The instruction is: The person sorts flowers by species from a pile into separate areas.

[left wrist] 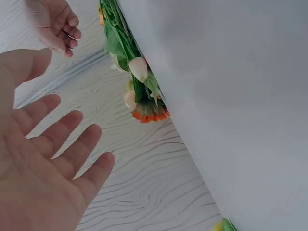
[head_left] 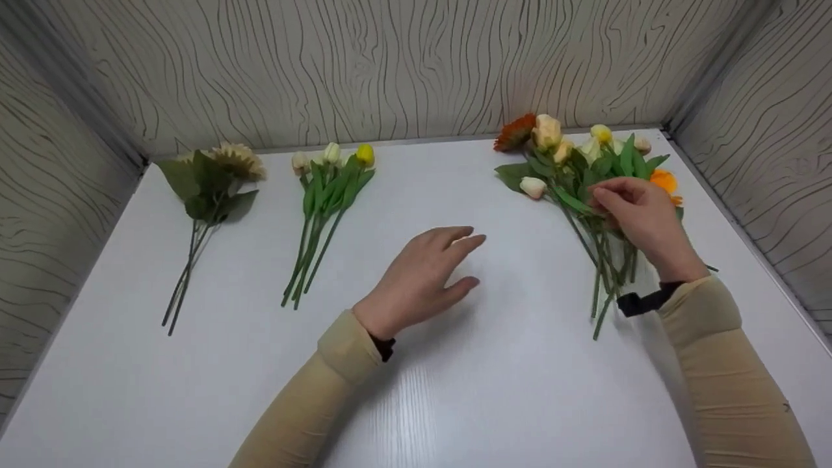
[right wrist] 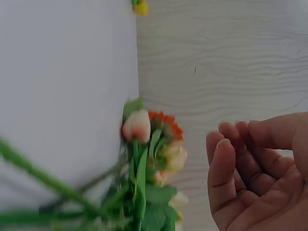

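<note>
The right hand point(head_left: 640, 221), fingers loosely curled around nothing, hovers above one mixed pile point(head_left: 572, 172) containing one red flower point(head_left: 515, 132) and one orange flower point(head_left: 663, 182). The left hand point(head_left: 422, 279), likewise bare, spreads between that pile and three tulips point(head_left: 323, 198); one cream bunch point(head_left: 213, 185) lies far left.

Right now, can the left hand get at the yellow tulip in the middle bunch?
Likely yes: the left hand looks empty, fingers spread, and only bare white table shows between it and the yellow tulip, at the bunch's near side.
</note>
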The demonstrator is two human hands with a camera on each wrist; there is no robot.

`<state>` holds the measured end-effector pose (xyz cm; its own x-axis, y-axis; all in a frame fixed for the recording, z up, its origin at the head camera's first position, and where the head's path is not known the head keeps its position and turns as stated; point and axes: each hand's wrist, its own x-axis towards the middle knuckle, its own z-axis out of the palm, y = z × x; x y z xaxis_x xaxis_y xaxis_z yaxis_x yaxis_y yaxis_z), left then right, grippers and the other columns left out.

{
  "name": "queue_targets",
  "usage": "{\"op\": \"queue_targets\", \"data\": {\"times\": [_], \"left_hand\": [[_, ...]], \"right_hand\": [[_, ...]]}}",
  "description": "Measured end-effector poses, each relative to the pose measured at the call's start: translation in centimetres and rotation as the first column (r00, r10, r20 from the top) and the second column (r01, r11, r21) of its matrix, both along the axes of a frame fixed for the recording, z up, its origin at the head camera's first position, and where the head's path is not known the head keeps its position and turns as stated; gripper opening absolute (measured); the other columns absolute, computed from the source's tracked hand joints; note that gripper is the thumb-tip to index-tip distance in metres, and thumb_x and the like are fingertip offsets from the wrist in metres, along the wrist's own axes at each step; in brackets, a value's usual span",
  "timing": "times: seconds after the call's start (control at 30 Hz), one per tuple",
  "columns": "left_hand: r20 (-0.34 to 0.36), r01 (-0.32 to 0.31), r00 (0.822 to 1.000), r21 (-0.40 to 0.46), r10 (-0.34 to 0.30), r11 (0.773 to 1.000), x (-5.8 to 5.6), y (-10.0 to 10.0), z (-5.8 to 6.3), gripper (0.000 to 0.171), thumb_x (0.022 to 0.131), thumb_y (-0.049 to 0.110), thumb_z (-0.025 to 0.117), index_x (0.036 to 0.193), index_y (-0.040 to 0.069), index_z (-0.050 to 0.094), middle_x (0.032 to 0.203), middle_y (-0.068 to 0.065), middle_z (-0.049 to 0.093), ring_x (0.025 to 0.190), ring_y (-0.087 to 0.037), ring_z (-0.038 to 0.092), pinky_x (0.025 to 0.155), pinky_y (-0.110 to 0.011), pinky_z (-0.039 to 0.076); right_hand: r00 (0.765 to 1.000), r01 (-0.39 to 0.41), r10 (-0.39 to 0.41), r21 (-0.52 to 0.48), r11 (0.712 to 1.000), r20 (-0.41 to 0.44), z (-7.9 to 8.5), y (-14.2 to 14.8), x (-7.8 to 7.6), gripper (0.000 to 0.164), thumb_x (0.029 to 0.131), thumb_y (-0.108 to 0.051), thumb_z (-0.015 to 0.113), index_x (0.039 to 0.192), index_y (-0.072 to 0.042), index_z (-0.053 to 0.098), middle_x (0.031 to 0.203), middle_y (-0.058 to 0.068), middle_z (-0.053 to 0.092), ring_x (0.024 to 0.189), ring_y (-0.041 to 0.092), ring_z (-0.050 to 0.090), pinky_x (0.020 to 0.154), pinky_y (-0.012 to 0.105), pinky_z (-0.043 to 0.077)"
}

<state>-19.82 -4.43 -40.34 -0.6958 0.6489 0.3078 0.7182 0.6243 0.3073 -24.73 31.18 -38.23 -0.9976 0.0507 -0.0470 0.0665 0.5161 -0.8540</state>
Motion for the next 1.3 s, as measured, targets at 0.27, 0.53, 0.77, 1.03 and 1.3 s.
{"op": "queue_targets", "data": {"times": [0.27,0.53,0.77,1.03,1.3], "left_hand": [[-0.063,0.128,0.989,-0.079,-0.133,0.989,1.9,2.9,0.2,0.061,0.100,0.036,0.067,0.154,0.016,0.046,0.154,-0.006,0.047,0.142,-0.024,0.042,0.121,-0.037,0.026],[-0.108,0.172,0.977,-0.117,-0.185,0.978,2.7,3.1,-0.6,0.057,0.101,0.036,0.067,0.151,0.015,0.049,0.153,-0.006,0.048,0.141,-0.021,0.043,0.121,-0.036,0.026],[-0.085,0.187,0.977,-0.124,-0.198,0.975,2.6,3.2,-0.9,0.056,0.101,0.036,0.066,0.150,0.015,0.050,0.153,-0.006,0.049,0.142,-0.019,0.043,0.121,-0.036,0.026],[-0.070,0.198,0.976,-0.113,-0.207,0.974,2.4,3.1,-0.9,0.054,0.101,0.035,0.066,0.150,0.015,0.052,0.152,-0.007,0.050,0.142,-0.019,0.043,0.120,-0.035,0.027],[-0.030,0.166,0.986,-0.045,-0.167,0.985,2.2,3.0,-0.7,0.048,0.103,0.033,0.064,0.147,0.015,0.055,0.148,-0.005,0.054,0.138,-0.018,0.048,0.116,-0.034,0.034]], "right_hand": [[0.989,0.133,-0.142,0.196,0.971,0.030,-1.0,6.5,0.7,0.064,0.103,-0.057,0.049,0.140,-0.004,0.057,0.124,0.015,0.060,0.103,0.026,0.057,0.071,0.023,0.051],[0.994,0.095,-0.109,0.407,0.909,0.011,-2.6,7.7,0.4,0.054,0.103,-0.045,0.054,0.122,0.004,0.067,0.116,0.024,0.064,0.086,0.030,0.054,0.063,0.035,0.046],[0.998,0.057,-0.065,0.438,0.897,0.003,-3.9,7.0,0.2,0.054,0.102,-0.044,0.060,0.109,0.008,0.071,0.095,0.020,0.069,0.070,0.025,0.059,0.058,0.036,0.047],[0.990,0.090,-0.123,0.372,0.924,0.066,-3.1,7.7,0.2,0.048,0.102,-0.040,0.060,0.109,0.006,0.070,0.081,0.010,0.068,0.068,0.021,0.059,0.055,0.034,0.048],[0.968,0.211,-0.233,0.201,0.957,0.093,-1.1,8.1,1.0,0.062,0.099,-0.055,0.058,0.130,-0.002,0.059,0.100,0.006,0.069,0.080,0.019,0.066,0.068,0.032,0.056]]}}
